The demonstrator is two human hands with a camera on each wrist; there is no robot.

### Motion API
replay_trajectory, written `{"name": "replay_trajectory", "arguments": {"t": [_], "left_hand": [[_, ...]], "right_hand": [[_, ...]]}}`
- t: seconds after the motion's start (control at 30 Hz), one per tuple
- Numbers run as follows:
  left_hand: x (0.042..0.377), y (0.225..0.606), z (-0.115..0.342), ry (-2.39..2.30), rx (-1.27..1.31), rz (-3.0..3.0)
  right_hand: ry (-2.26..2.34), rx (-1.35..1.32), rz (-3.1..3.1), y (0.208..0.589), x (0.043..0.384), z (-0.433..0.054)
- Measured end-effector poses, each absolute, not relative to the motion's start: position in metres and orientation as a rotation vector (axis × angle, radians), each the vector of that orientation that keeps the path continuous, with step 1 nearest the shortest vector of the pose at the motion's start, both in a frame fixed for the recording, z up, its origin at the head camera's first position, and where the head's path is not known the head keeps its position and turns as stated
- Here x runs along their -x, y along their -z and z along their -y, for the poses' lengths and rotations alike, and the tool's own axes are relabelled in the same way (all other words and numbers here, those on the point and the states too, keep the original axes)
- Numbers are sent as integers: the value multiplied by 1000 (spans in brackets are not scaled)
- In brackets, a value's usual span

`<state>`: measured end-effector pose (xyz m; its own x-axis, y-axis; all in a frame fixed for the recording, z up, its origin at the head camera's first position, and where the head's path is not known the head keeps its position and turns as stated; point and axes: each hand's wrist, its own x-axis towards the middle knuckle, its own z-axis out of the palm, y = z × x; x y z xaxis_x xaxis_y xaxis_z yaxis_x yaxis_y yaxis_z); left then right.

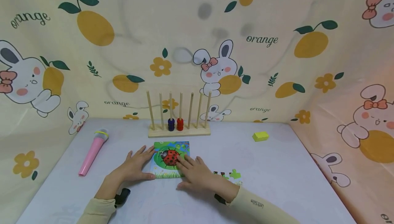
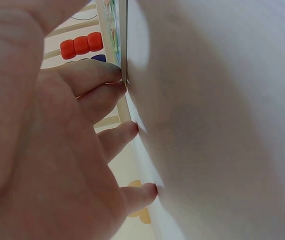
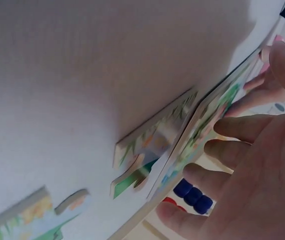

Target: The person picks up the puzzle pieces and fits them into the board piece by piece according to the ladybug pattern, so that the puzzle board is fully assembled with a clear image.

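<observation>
A square ladybug picture puzzle (image 1: 166,172) lies flat in front of the person. My left hand (image 1: 135,166) rests at its left side, fingers extended; in the left wrist view, fingertips (image 2: 116,75) meet the puzzle's edge (image 2: 124,35). My right hand (image 1: 198,174) reaches across the puzzle's right side with spread fingers overlapping the ladybug's edge. Loose puzzle pieces (image 1: 235,173) lie right of the board, partly hidden by the right wrist. The right wrist view shows one piece (image 3: 155,132) close beside the board and another (image 3: 30,220) farther away.
Behind the puzzle stands a wooden peg rack (image 1: 181,134) with blue beads (image 1: 171,124) and red beads (image 1: 180,124) on two pegs. A pink toy microphone (image 1: 92,155) lies at the left. A yellow block (image 1: 260,136) sits at the right. Patterned cloth (image 1: 184,22) encloses the table.
</observation>
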<state>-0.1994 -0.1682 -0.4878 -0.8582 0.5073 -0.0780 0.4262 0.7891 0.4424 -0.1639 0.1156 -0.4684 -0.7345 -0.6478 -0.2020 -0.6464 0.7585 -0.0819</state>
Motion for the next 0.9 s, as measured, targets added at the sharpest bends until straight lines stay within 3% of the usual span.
{"name": "replay_trajectory", "arguments": {"t": [0.9], "left_hand": [[199, 487, 168, -613, -735, -2792]], "right_hand": [[-41, 1001, -2760, 474, 161, -113]]}}
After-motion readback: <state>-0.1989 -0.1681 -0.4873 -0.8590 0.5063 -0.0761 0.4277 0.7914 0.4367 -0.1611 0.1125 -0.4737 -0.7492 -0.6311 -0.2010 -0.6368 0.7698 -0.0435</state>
